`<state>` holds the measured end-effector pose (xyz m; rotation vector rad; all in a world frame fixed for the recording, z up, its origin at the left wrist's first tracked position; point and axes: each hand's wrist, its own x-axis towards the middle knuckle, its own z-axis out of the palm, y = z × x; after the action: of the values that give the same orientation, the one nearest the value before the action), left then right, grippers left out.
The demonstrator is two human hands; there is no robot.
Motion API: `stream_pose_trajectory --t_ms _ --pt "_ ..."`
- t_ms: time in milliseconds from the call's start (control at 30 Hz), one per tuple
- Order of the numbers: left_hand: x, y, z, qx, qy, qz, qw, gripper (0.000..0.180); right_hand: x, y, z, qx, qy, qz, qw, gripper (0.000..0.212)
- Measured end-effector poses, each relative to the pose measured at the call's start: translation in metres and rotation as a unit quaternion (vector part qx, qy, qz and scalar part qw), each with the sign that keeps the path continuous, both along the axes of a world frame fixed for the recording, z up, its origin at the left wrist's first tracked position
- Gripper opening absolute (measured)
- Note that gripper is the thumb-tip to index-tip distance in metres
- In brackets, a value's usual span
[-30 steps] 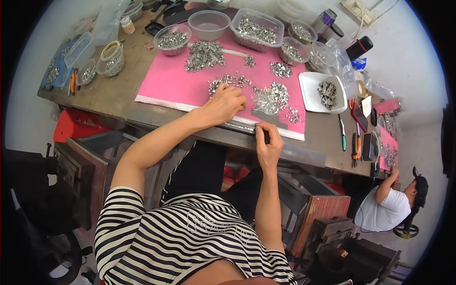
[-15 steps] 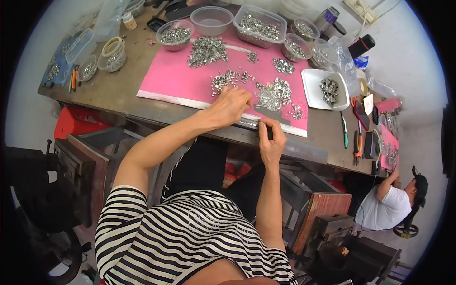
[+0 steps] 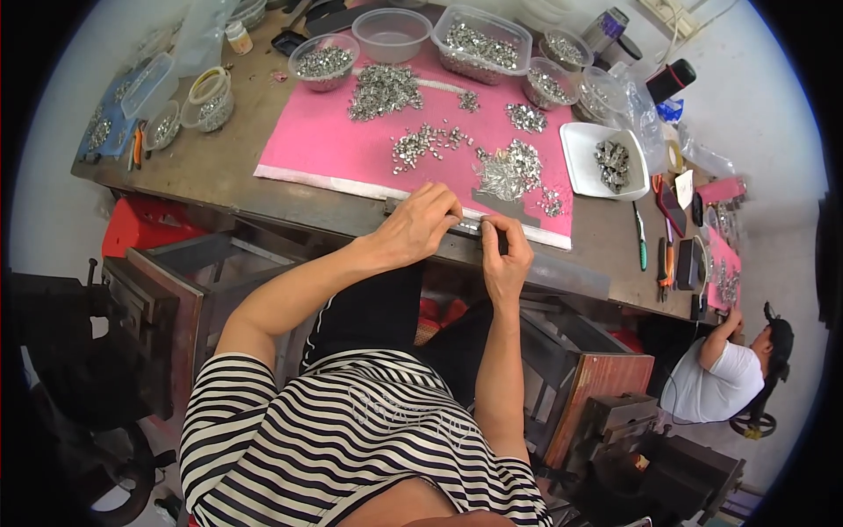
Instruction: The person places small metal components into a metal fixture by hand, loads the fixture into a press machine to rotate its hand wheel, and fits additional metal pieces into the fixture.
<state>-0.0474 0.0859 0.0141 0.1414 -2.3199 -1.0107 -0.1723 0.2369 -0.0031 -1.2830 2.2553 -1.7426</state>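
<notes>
A narrow dark bar (image 3: 469,226) with a row of small shiny pieces along it lies at the bench's front edge, between my hands. My left hand (image 3: 416,227) is closed in a pinch at the bar's left part; what its fingertips hold is hidden. Thumb and curled fingers of my right hand (image 3: 505,259) grip the right end of the bar. Just beyond, on the pink cloth (image 3: 325,145), lie a loose scatter of small silver metal pieces (image 3: 426,145) and a heap of thin silver pieces (image 3: 511,171).
Clear plastic tubs (image 3: 481,53) of metal pieces line the back. A white tray (image 3: 575,167) with darker pieces stands right of the cloth, near a green-handled tool (image 3: 642,241) and orange-handled pliers (image 3: 666,263). Another person (image 3: 720,378) sits at far right.
My left hand has come back from the scattered pieces, nearer to me, down to the bar. My right hand stays at the bar's right end.
</notes>
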Motion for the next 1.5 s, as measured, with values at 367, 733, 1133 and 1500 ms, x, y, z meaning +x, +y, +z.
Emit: stream_pose_trajectory --t_ms 367,733,1133,1500 --pt "0.004 0.007 -0.007 -0.146 0.068 0.04 0.986 0.012 0.001 0.0 0.0 0.0 -0.004 -0.003 1.0 0.006" --pt "0.013 0.001 -0.005 -0.19 0.061 0.053 0.979 0.015 -0.001 0.0 0.0 0.004 0.0 -0.002 1.0 0.006" --pt "-0.054 -0.03 -0.006 -0.2 -0.012 0.035 0.979 0.01 0.001 0.0 0.001 -0.002 0.008 -0.004 1.0 0.006" --pt "-0.082 -0.036 -0.003 -0.325 -0.127 -0.047 0.936 0.014 -0.002 0.001 0.002 -0.005 0.016 0.001 1.0 0.006"
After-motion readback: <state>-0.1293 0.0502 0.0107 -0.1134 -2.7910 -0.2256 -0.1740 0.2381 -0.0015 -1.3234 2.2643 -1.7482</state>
